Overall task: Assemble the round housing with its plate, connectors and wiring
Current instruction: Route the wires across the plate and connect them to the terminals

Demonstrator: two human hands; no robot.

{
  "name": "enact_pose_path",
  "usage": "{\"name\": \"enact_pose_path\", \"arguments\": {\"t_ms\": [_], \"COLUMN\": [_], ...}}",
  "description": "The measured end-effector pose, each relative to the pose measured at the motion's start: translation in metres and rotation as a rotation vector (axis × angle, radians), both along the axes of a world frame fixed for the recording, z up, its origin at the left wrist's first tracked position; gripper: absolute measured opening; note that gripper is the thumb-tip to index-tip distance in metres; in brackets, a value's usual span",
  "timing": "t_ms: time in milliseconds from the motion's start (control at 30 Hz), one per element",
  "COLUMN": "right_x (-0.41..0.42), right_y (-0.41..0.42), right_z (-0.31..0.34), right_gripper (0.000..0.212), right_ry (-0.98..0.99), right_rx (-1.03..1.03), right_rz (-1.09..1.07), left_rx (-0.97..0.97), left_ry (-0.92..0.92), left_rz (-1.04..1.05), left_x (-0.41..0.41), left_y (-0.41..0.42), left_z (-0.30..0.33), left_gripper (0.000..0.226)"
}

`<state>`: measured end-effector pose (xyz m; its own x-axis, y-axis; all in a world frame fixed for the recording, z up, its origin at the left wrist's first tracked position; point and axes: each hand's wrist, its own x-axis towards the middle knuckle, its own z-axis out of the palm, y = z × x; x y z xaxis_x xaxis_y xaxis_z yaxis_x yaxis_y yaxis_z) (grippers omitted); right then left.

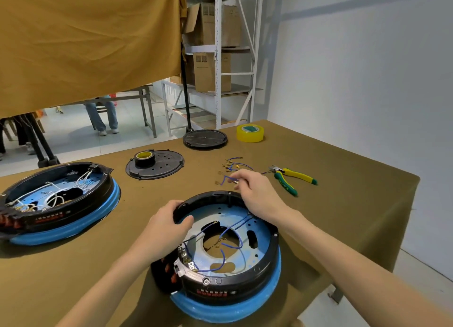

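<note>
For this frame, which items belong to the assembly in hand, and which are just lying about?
In use:
round housing, gripped at its rim by the left hand
blue wire, pinched by the right hand
loose wires and connectors

Lying about:
second housing
perforated plate
black tape roll
yellow tape
pliers
black lid

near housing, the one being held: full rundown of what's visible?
The near housing is a round black shell on a blue base ring, open side up on the cloth. Inside lies a blue-filmed plate with a central hole, holding loose blue wires. Connectors sit at its left edge. The left hand grips its far-left rim.
</note>
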<state>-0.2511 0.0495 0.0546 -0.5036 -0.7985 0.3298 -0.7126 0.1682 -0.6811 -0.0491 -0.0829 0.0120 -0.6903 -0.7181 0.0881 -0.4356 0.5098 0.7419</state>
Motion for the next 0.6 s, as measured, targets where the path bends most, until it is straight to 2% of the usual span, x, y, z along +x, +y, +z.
{"name": "enact_pose_path", "arguments": {"t_ms": [67,133,200,300,367,433,533,600], "right_x": [0.005,0.006,0.008,0.008,0.009,0.011,0.014,0.016], "right_y": [-0.003,0.006,0.022,0.034,0.033,0.029,0.018,0.01], "right_z": [0.001,-0.002,-0.004,-0.002,0.0,0.0,-0.002,-0.002], "right_gripper": [0.036,0.035,0.033,0.032,0.032,0.034,0.035,0.035], "right_ry": [0.031,0.093,0.192,0.282,0.188,0.061,-0.029,-0.21], "right_rx": [0.086,0.145,0.217,0.263,0.116,-0.035,-0.113,-0.153], "right_rz": [0.022,-0.112,-0.278,-0.355,-0.259,-0.15,-0.115,-0.064], "left_rx": [0.015,0.026,-0.056,-0.197,-0.169,-0.13,-0.117,-0.105], "left_ry": [0.021,0.032,0.099,0.288,0.282,0.199,0.142,0.161], "left_rz": [-0.036,-0.116,-0.158,-0.013,0.03,-0.029,-0.117,-0.141], "left_x": [0.002,-0.002,-0.013,-0.028,-0.028,-0.016,0.003,0.005], "left_y": [-0.006,-0.01,-0.013,-0.015,-0.013,-0.006,0.006,0.008], "left_z": [0.002,0.009,0.018,0.031,0.035,0.028,0.011,0.007], "left_gripper": [0.018,0.022,0.026,0.03,0.038,0.037,0.02,0.025]}}
